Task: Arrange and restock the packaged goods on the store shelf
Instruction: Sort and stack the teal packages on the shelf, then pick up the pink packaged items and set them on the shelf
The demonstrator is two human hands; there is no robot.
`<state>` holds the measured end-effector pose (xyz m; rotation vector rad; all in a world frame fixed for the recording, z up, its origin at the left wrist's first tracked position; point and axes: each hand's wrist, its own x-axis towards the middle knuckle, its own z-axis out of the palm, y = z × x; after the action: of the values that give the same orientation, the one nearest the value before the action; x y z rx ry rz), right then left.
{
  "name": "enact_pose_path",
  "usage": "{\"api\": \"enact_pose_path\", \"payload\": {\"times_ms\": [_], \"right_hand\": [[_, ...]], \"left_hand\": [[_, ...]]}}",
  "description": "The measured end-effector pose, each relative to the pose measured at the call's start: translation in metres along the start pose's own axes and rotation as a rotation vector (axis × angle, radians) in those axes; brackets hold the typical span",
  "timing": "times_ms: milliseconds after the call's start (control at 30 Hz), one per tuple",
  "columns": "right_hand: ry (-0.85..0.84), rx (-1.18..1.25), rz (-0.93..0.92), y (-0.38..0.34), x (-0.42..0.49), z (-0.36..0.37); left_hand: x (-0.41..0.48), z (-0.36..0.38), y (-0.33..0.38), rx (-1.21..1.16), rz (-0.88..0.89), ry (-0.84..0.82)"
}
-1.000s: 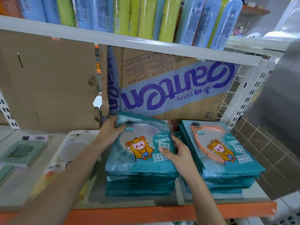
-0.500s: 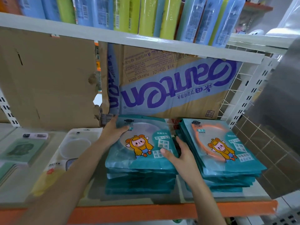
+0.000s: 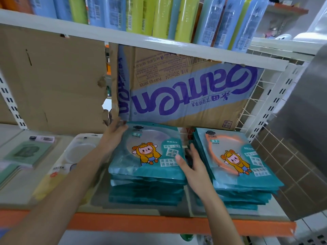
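Note:
Two stacks of teal mirror packets with a cartoon figure lie side by side on the shelf [image 3: 159,221]. The left stack [image 3: 146,156] has a clear-framed mirror on top; the right stack [image 3: 237,161] shows an orange-framed one. My left hand [image 3: 113,135] rests flat against the top left packet's far left corner. My right hand [image 3: 191,165] sits in the gap between the stacks, its straight fingers against the left stack's right edge.
An upside-down water carton [image 3: 185,89] and plain torn cardboard [image 3: 53,82] stand behind the stacks. White and green flat packets [image 3: 70,156] lie to the left. Blue and green bottles [image 3: 159,15] fill the shelf above. A wire side panel [image 3: 254,103] closes the right end.
My right hand slid off the top packet's front to the stack's right edge, into the gap. My left hand moved up along the packet's left corner. The view shifted slightly.

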<state>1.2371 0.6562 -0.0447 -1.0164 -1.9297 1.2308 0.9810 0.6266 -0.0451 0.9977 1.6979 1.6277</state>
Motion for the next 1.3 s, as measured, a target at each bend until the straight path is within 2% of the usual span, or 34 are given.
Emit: {"api": "enact_pose_path", "payload": {"times_ms": [67,167,300,367,533,633,733,867,967,1067,1300], "right_hand": [[0.008,-0.083,-0.034,-0.008,0.004,-0.008],[-0.018,-0.274,-0.177,-0.018,0.014,-0.007],[-0.008,-0.738,-0.304,-0.034,0.024,0.012],[-0.037,-0.869,-0.341,-0.043,0.025,0.028],[-0.106,-0.942,-0.377,-0.069,0.019,0.084],[-0.103,-0.964,-0.405,-0.086,0.014,0.133],[-0.107,-0.969,-0.421,-0.108,0.005,0.191],[-0.168,-0.958,-0.413,-0.144,-0.01,0.285],[-0.155,-0.917,-0.515,-0.167,-0.023,0.354],[-0.27,-0.93,-0.505,-0.186,-0.03,0.407],[-0.378,-0.884,-0.513,-0.218,-0.018,0.509]], "left_hand": [[-0.006,-0.017,-0.001,0.174,0.13,0.068],[-0.022,-0.045,-0.002,0.583,0.298,0.086],[-0.042,-0.077,-0.003,1.141,0.382,0.111],[-0.051,-0.089,-0.004,1.328,0.42,0.087],[-0.074,-0.134,-0.006,1.413,0.394,0.081],[-0.085,-0.18,-0.004,1.416,0.319,0.097],[-0.099,-0.242,-0.003,1.485,0.226,0.083],[-0.121,-0.336,-0.009,1.461,0.216,0.11],[-0.14,-0.402,-0.017,1.455,0.154,0.132],[-0.157,-0.457,-0.026,1.394,0.13,0.173],[-0.17,-0.556,-0.047,1.42,0.09,0.23]]}}
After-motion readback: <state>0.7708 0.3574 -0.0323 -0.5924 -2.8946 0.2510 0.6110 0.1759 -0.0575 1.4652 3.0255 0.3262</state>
